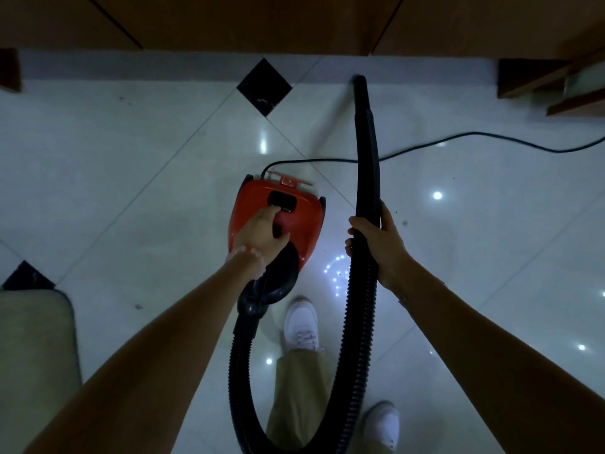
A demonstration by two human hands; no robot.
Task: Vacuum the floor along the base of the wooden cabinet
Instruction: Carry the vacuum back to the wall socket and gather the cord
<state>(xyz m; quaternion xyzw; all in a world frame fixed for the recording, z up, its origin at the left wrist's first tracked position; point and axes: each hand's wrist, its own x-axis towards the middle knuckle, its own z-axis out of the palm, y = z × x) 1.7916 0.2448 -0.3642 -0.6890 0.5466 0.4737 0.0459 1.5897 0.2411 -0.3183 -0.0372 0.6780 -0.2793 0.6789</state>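
1. Nearest the camera, a ribbed black hose (244, 381) loops low in front of a person's khaki trouser legs and white shoes (302, 324), which stand on a glossy pale tiled floor (131, 178).
2. The left hand (260, 235) reaches down with the arm extended and is closed around the carrying handle on top of a red canister vacuum (302, 221), the thumb wrapped around the handle's right side.
3. The right hand (379, 244) is wrapped around the hose just where its ribbing meets the smooth black wand (366, 142), palm turned inward and fingers curled round the tube.
4. At the left edge, a beige mat (36, 335) lies beside the left forearm.
5. A black power cord (458, 140) runs from the back of the vacuum across the floor to the right edge, passing behind the wand.
6. The wand rises away from the hand, its tip near the shadowed strip under the wooden cabinet (262, 21), to the right of a black diamond tile (263, 86).
7. Dark cabinet feet (527, 78) stand at the far left and far right; the floor between them is open tile.
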